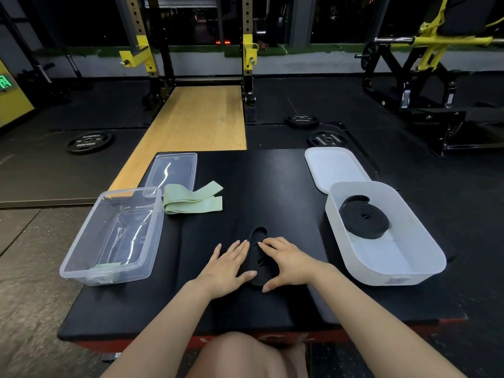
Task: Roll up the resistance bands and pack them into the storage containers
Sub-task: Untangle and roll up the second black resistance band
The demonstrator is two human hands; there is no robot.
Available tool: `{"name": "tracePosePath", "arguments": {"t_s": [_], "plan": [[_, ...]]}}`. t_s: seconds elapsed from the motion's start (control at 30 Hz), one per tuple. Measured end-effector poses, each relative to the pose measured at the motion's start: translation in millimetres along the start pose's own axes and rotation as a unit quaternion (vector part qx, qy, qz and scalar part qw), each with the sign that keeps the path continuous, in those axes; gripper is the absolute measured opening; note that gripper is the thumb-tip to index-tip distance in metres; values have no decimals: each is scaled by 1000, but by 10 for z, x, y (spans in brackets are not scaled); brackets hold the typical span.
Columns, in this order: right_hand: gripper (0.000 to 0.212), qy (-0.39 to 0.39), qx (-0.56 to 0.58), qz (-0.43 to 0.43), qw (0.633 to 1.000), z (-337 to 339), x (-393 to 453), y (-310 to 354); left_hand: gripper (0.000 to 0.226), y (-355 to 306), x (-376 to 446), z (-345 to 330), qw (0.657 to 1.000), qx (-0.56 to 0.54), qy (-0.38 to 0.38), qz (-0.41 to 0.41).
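Note:
A black resistance band [257,255] lies partly coiled on the black padded box top [272,186], with a loose loop sticking out at its far end. My left hand [226,268] rests flat on the coil's left side. My right hand [286,264] cups its right side, fingertips pressing the band. A pale green fabric band [193,199] lies folded flat further back, left of centre. A clear plastic container [81,261] stands at the left. A white container [425,268] at the right holds a rolled black band [364,216].
A clear lid [174,170] lies behind the clear container. A white lid [335,167] lies behind the white container. Weight plates [88,141] lie on the gym floor, and a yellow rack [147,58] stands beyond. My knee [245,356] is at the box's near edge.

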State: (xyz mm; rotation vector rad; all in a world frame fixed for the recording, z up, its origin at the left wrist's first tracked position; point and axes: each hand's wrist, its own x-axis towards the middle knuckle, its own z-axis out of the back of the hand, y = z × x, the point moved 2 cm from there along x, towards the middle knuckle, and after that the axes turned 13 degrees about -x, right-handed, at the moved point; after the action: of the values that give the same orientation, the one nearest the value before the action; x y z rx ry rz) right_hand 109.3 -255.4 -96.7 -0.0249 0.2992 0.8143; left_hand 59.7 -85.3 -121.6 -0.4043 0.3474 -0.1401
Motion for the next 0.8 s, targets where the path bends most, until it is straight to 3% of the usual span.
{"name": "tracePosePath", "arguments": {"t_s": [0.17, 0.43, 0.57, 0.8], "plan": [[111, -15, -8, -37, 999, -55, -27, 8, 70, -34, -21, -29, 1000, -7, -2, 15], [118, -138, -35, -223, 964, -290, -239, 178, 66, -71, -13, -58, 999, -21, -13, 20], [125, -149, -34, -218, 964, -342, -150, 310, 66, -76, -7, -73, 999, -32, -22, 19], [100, -133, 11, -176, 975, -297, -101, 266, 77, -6, 25, -41, 1000, -11, -6, 4]]}}
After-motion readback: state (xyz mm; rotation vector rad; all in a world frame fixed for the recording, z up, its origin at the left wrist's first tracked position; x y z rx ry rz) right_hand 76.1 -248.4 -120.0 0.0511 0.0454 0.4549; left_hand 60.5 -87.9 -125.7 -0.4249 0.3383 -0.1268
